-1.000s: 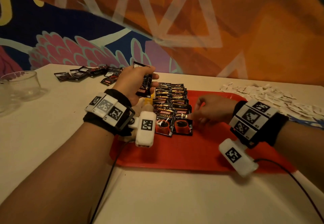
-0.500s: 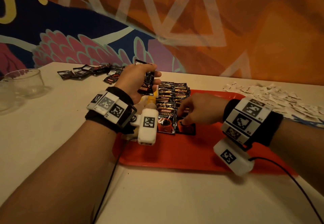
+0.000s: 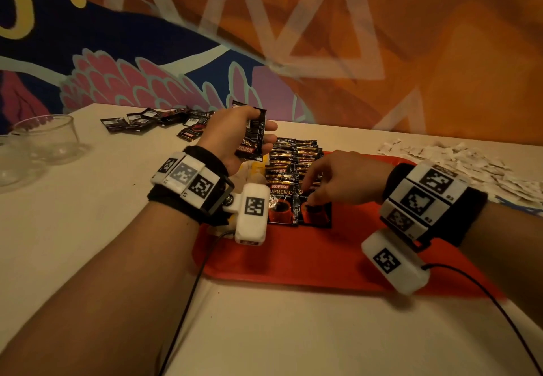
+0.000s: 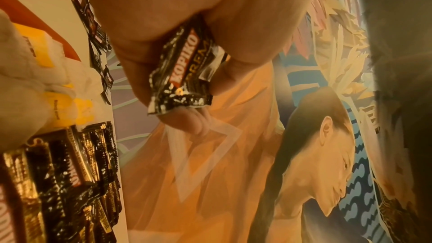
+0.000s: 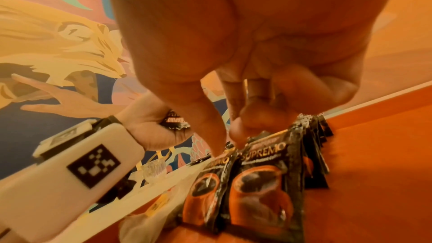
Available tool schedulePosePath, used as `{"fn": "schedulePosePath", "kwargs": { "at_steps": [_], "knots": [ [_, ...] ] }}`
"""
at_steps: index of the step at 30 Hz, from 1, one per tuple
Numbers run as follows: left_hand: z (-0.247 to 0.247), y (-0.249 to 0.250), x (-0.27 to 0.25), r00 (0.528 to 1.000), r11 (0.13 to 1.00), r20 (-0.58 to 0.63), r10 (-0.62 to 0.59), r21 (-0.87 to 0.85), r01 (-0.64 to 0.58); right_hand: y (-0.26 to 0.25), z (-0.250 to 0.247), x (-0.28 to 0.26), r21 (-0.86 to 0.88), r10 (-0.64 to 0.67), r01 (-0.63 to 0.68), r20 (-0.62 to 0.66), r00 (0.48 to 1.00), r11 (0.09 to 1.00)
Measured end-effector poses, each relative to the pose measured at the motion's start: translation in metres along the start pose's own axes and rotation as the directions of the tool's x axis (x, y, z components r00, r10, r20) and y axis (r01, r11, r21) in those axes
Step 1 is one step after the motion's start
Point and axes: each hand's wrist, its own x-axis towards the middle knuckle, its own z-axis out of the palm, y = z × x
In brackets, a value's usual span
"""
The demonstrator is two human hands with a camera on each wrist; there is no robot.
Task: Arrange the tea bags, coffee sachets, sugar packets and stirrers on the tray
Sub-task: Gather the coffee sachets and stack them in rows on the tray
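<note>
A red tray (image 3: 293, 261) holds two rows of overlapping black Kopiko coffee sachets (image 3: 282, 199). My left hand (image 3: 258, 137) hovers above the tray's left end and grips a small stack of the same sachets (image 4: 180, 73). My right hand (image 3: 308, 193) reaches down over the right row. Its thumb and index fingertips (image 5: 217, 147) touch the top edges of the front sachets (image 5: 264, 178), and the other fingers are curled back. Tea bags with yellow tags (image 3: 258, 167) lie on the tray left of the rows, partly hidden by my left wrist camera.
Loose coffee sachets (image 3: 152, 120) are scattered on the table at the back left. A heap of white sugar packets (image 3: 470, 167) lies at the right beside the tray. Glass bowls (image 3: 47, 137) stand at the far left. The tray's near half is bare red.
My right hand has moved left and down onto the front sachet of the right row. My left hand still holds its stack in about the same spot.
</note>
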Motion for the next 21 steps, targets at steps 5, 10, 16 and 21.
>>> {"fn": "schedulePosePath", "kwargs": {
  "at_steps": [5, 10, 16, 21],
  "knots": [
    [0.004, -0.001, -0.001, 0.999, 0.999, 0.012, 0.034, 0.01, -0.035, 0.005, -0.009, 0.004, 0.222, -0.038, 0.069, -0.141, 0.989, 0.973],
    [0.011, -0.005, -0.006, 0.997, 0.998, 0.047, 0.057, -0.028, -0.056, -0.003, -0.01, 0.014, 0.429, -0.025, 0.182, -0.345, 0.938, 0.885],
    [0.017, -0.007, -0.014, 0.979, 0.99, 0.163, 0.125, 0.047, -0.134, -0.013, -0.008, 0.021, 0.468, -0.106, 0.307, -0.408, 0.907, 0.829],
    [0.013, -0.001, -0.009, 0.994, 0.995, 0.034, 0.101, -0.015, -0.101, -0.004, -0.014, 0.022, 0.383, -0.06, 0.348, -0.595, 0.802, 0.855]
  ]
}}
